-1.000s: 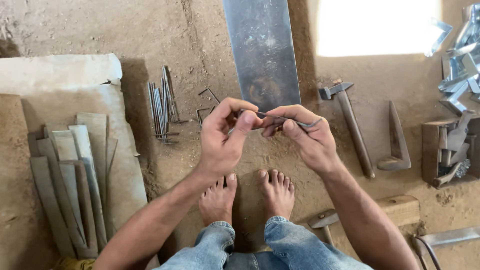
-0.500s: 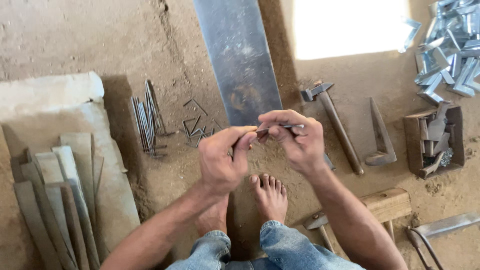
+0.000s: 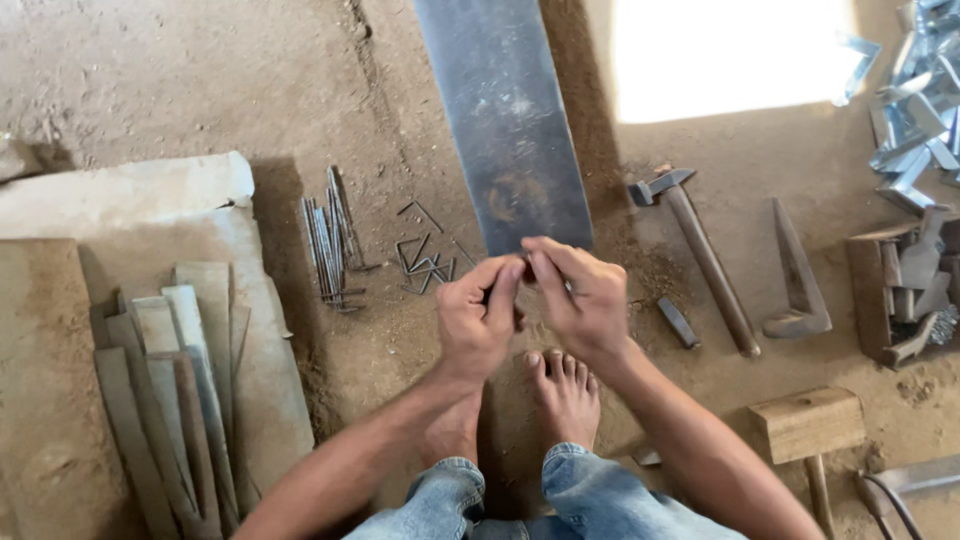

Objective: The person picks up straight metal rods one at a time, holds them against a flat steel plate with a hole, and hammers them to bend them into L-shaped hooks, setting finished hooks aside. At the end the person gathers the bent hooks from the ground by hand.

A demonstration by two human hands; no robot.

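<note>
While both hands, left (image 3: 478, 318) and right (image 3: 582, 300), pinch a thin metal piece (image 3: 528, 268) at the steel plate's (image 3: 505, 120) near end, a hammer (image 3: 697, 250) lies right of the plate; the wooden box (image 3: 868, 300) beyond holds metal scraps.

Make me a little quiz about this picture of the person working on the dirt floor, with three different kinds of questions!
1. True or false: the hammer is in the person's right hand.
2. Which lies left of the left hand? A) the wooden mallet B) the bundle of straight metal rods C) the pile of shiny metal pieces
3. Fill in: the long flat metal plate lies on the floor just ____ the hands.

Key
1. False. It lies on the ground to the right; both hands pinch a small thin metal piece between them.
2. B
3. Beyond (above them in the picture).
</note>
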